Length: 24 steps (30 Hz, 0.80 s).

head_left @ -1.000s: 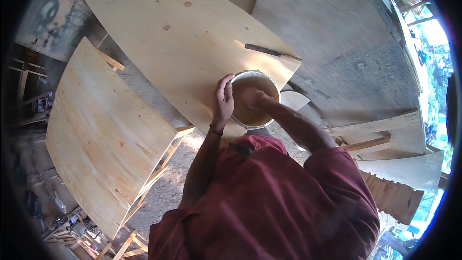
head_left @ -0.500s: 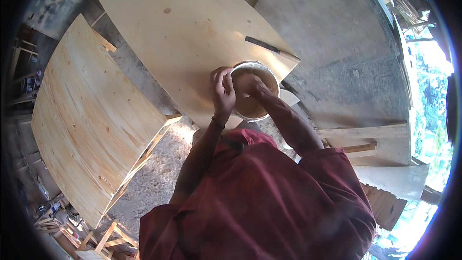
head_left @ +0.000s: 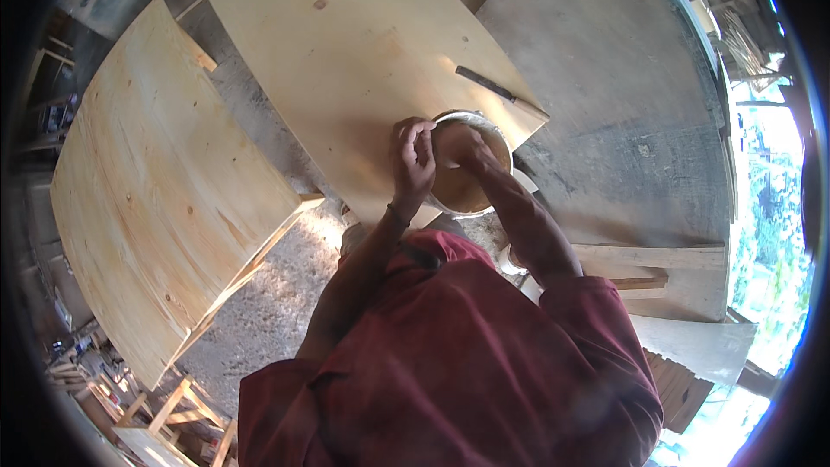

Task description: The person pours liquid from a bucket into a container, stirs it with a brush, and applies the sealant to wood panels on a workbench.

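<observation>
A round bucket [head_left: 472, 207] with a pale, smeared rim stands at the near right end of a light plywood sheet [head_left: 346, 60]. Brown stuff, powder or paste, shows inside it. My left hand [head_left: 415, 156] grips the bucket's left rim, its fingers curled. Reaching down into the bucket is my right hand [head_left: 462, 147], closed; its fingertips and anything in them are hidden. Just beyond the bucket, a long flat tool [head_left: 488, 85] with a dark blade and a lighter handle lies by the sheet's right edge.
A second plywood panel [head_left: 164, 190] lies raised on a wooden frame to the left. Large grey boards [head_left: 614, 95] spread out on the right, with wooden battens [head_left: 648, 257] nearer me. A white container [head_left: 512, 261] stands beside my right forearm. Dusty floor [head_left: 259, 303] shows between the panels.
The view has shifted a little, so the sheet, bucket and hands appear slightly farther right. My left hand stays at the rim and my right hand inside the bucket.
</observation>
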{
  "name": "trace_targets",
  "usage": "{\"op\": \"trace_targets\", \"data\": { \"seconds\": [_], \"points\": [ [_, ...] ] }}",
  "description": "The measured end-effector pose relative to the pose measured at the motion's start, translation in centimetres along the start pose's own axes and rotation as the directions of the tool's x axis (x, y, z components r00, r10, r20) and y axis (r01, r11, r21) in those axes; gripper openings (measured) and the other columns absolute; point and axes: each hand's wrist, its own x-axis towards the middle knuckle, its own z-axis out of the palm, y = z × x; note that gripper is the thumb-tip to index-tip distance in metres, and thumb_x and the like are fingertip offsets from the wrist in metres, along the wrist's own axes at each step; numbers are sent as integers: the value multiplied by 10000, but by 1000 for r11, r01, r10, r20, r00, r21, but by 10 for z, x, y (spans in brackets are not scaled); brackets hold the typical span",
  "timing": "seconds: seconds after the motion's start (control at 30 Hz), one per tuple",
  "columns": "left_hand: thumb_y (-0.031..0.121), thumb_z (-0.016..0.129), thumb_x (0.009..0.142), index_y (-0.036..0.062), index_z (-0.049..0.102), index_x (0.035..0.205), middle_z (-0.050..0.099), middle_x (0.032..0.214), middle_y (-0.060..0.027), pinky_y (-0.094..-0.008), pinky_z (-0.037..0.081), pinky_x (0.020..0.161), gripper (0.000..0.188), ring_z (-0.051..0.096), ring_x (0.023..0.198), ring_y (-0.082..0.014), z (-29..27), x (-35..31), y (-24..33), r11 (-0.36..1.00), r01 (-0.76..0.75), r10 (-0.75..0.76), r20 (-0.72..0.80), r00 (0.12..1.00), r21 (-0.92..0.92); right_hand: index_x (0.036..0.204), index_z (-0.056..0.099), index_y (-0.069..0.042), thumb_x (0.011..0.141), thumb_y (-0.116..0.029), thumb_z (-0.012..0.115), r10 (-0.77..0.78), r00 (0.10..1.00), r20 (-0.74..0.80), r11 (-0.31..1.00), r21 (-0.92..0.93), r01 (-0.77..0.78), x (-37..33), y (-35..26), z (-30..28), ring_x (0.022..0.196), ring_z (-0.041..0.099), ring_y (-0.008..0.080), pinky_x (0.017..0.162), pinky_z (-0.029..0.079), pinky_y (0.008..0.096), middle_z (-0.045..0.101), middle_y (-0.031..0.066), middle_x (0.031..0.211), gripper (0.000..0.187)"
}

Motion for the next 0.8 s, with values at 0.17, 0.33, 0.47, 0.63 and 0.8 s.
{"op": "trace_targets", "data": {
  "seconds": [0.17, 0.33, 0.47, 0.63, 0.8],
  "points": [
    [-46, 542, 908, 31, 594, 1009, 602, 995, -108, -375, 473, 832, 136, 575, 960, -274, 2, -4, -6, 996, -9, 6, -34, 999, -89, 929, 734, -77, 741, -164, 671, -94, 989, -115, 982, -174, 73, 8, 7, 27, 938, 685, 310, 820, 541, 402, 708, 157, 976, 216],
    [-16, 546, 920, 26, 594, 1028, 595, 1008, -117, -371, 473, 845, 125, 573, 970, -270, 2, -8, 2, 985, 62, -61, 10, 998, -161, 1018, 717, -62, 837, -178, 588, -23, 993, -116, 991, -137, 7, 12, 14, 35, 998, 671, 309, 878, 526, 415, 688, 163, 1092, 250],
    [12, 544, 935, 19, 591, 1026, 585, 1019, -122, -357, 475, 860, 103, 574, 978, -264, 0, -8, -12, 990, 70, -72, -10, 997, -121, 974, 728, -68, 833, -183, 595, -96, 974, -207, 967, -252, 42, -1, -1, 14, 960, 688, 303, 826, 546, 415, 707, 141, 1042, 225],
    [106, 607, 938, 11, 595, 1042, 586, 1054, -98, -336, 469, 880, 141, 569, 997, -199, 4, -10, -17, 885, 295, -298, 50, 953, -360, 982, 726, -68, 835, -186, 585, 21, 994, -109, 983, -181, -40, -1, -12, 19, 968, 693, 288, 798, 562, 412, 704, 144, 1053, 236],
    [136, 632, 923, 12, 597, 1055, 586, 1059, -98, -331, 455, 910, 185, 563, 1023, -200, 10, -20, -29, 877, 383, -385, 51, 921, -290, 1010, 733, -80, 885, -190, 546, -30, 992, -126, 990, -140, 12, -24, -13, -7, 967, 698, 304, 788, 571, 429, 703, 156, 1047, 250]
  ]
}}
